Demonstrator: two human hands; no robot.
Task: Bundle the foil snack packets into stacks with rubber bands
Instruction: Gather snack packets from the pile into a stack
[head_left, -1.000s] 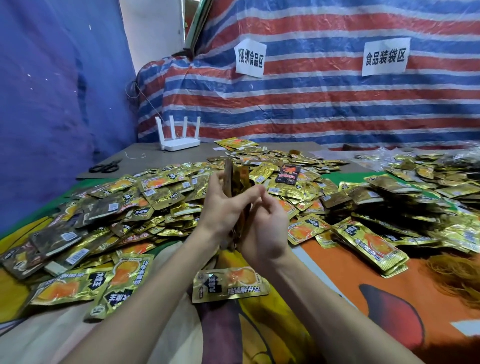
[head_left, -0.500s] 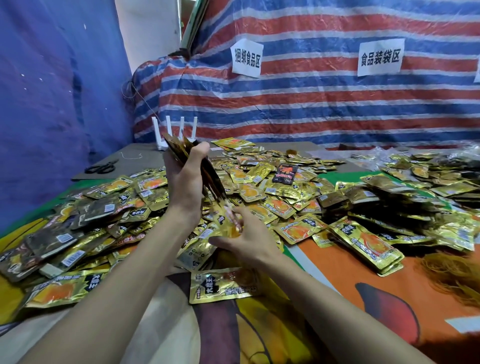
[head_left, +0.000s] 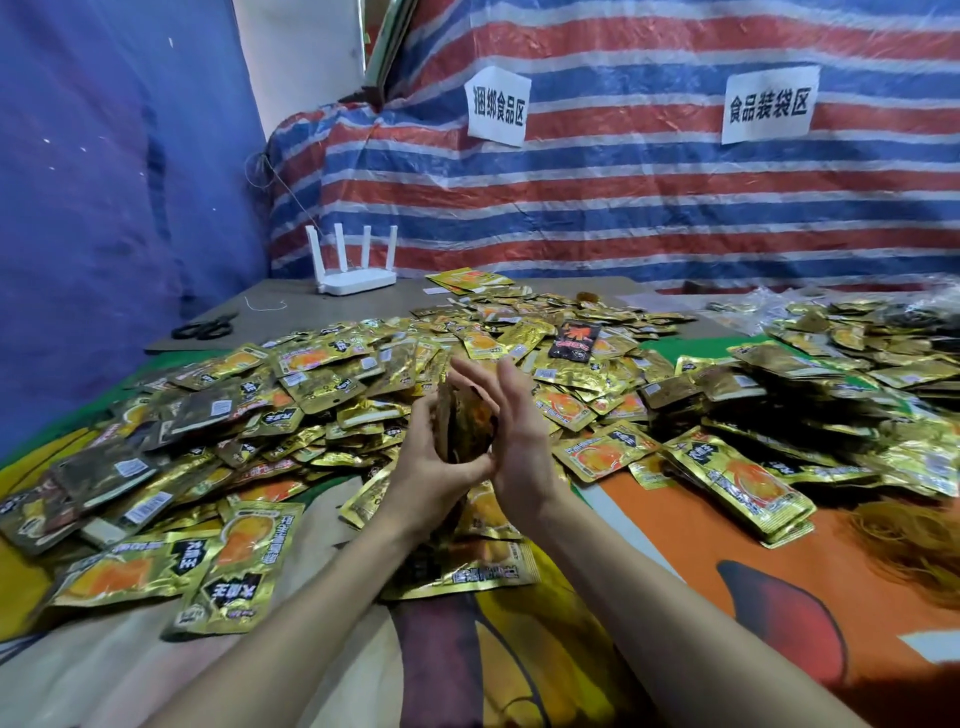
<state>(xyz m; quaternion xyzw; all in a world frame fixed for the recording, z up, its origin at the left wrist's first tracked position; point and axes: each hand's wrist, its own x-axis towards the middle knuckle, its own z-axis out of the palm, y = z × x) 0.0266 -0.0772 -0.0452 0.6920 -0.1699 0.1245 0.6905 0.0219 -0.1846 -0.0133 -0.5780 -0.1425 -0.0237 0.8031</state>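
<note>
A stack of gold foil packets (head_left: 465, 423) stands on edge between my two hands above the table's middle. My left hand (head_left: 431, 470) cups the stack from below and from the left, fingers curled round it. My right hand (head_left: 511, 431) lies flat against the stack's right side with straight fingers pointing up. Loose gold packets (head_left: 291, 395) cover the table to the left, behind and to the right. A tangle of tan rubber bands (head_left: 914, 540) lies at the right edge. I cannot see a band on the stack.
A white router (head_left: 356, 280) and black scissors (head_left: 205, 328) sit on the grey board at the back left. One black packet (head_left: 574, 340) lies among the gold ones. Striped tarp with two paper signs hangs behind. Single packets (head_left: 234, 566) lie near my forearms on the colourful cloth.
My left hand came down from the upper left with the stack, back to the middle. My right hand rose from the table and now presses flat against the stack's side.
</note>
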